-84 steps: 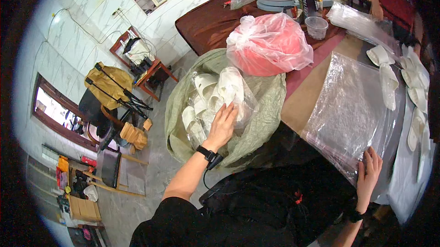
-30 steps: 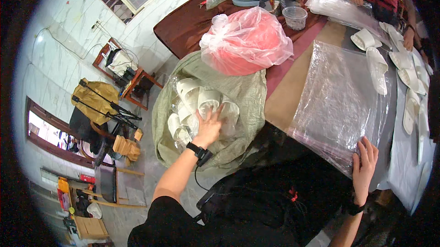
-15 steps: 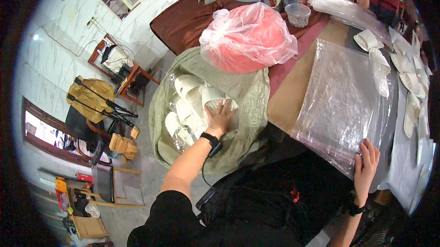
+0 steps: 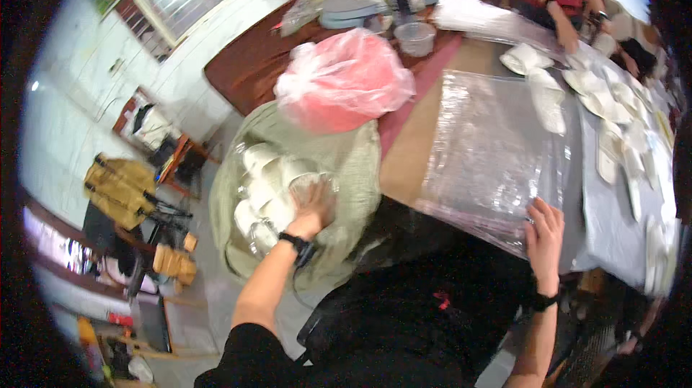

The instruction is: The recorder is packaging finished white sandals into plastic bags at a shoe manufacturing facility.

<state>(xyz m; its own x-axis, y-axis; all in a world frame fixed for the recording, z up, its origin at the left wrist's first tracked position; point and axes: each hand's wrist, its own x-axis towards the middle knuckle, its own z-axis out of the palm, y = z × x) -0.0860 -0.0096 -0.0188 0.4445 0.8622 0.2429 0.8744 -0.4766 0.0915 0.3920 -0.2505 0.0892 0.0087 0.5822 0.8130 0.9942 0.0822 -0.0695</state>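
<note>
Both grips seemingly palm-down

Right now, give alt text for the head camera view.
A person's left hand touches white slippers in a green sack; the right hand rests at the edge of clear plastic atop a table, where more slippers lie.

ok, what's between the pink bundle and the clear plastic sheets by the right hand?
Head view: a mauve strip, then a tan strip of table surface, separate the pink bundle from the clear plastic sheets.
</note>
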